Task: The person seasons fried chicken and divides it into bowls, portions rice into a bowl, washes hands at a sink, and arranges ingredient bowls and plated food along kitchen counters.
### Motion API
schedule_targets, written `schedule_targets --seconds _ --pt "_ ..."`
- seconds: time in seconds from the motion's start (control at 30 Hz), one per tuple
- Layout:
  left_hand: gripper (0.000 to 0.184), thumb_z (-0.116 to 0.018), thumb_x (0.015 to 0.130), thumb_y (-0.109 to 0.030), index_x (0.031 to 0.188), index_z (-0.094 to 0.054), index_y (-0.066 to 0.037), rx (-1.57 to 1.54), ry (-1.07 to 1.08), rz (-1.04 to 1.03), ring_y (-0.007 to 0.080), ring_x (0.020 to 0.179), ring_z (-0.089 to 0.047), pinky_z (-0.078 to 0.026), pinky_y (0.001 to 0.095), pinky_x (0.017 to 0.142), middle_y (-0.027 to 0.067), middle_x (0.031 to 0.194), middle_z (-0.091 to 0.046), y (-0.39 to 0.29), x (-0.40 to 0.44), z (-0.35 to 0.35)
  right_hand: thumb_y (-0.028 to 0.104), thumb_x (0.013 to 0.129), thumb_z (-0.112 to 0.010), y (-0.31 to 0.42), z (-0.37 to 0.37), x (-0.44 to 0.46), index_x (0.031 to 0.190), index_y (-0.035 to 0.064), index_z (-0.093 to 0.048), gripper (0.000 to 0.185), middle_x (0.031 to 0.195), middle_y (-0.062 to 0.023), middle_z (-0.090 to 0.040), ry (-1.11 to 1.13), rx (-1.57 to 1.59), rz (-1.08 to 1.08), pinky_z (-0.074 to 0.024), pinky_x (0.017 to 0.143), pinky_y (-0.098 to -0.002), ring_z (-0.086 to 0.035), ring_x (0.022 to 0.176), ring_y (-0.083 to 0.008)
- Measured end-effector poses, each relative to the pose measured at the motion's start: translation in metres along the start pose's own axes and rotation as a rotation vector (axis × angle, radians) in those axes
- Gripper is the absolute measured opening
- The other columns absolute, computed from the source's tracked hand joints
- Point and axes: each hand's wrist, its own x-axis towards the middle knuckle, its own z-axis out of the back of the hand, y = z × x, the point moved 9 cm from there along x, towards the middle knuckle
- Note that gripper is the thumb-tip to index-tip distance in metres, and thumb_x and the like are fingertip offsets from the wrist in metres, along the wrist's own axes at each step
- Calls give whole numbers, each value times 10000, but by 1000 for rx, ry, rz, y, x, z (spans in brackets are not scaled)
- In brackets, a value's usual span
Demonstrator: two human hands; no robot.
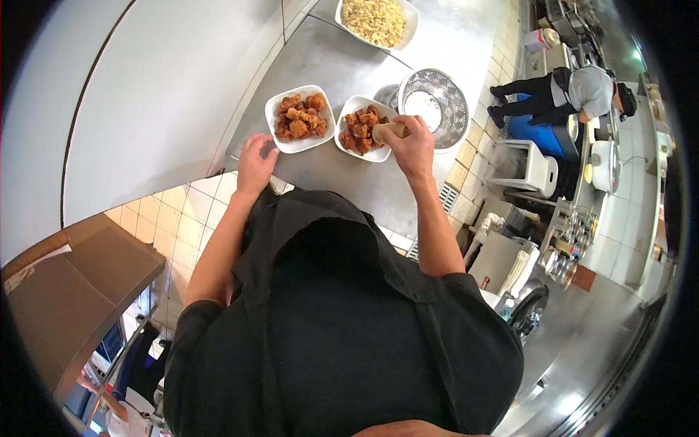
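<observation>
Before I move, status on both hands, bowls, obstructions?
Left hand open, near left bowl. Right hand gripping small container over right bowl. Metal colander crowds right bowl's far right side.

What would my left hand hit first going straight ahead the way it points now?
Your left hand would probably meet the left side of the leftmost white bowl; the fingertips look close to its rim, though their height is hard to judge.

Blue container: located beside the white stool. Person in grey shirt: standing near the stool.
</observation>
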Motion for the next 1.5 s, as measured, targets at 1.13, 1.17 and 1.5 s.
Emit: schedule_targets --seconds 1.13,1.17,1.5 --pt "333 -659 781 -167 1074 -580 -31 53 102 17 274 912 -565 -469 375 804 125 1026 -562 13 5 0 241 724 -751 95 -92 24 1088 8 -630 449 989 -143 -650 14 306 77 -497 788 -327 -639 867 -245" --pt "330 -659 781 -165 1072 -580 -30 63 97 5 275 914 -566 -469 376 804 127 1026 -563 13 2 1 246 722 -749 101 -94 20 1083 6 -630 448 991 -147 -646 22 259 100 -495 787 -332 -637 869 -260" --pt "319 -658 778 -152 1055 -588 -10 -24 118 78 282 866 -572 -475 368 780 146 1014 -576 28 -6 5 200 699 -764 136 -95 12 1047 3 -640 418 950 -145 -644 -41 286 264 -512 746 -336 -643 835 -259"
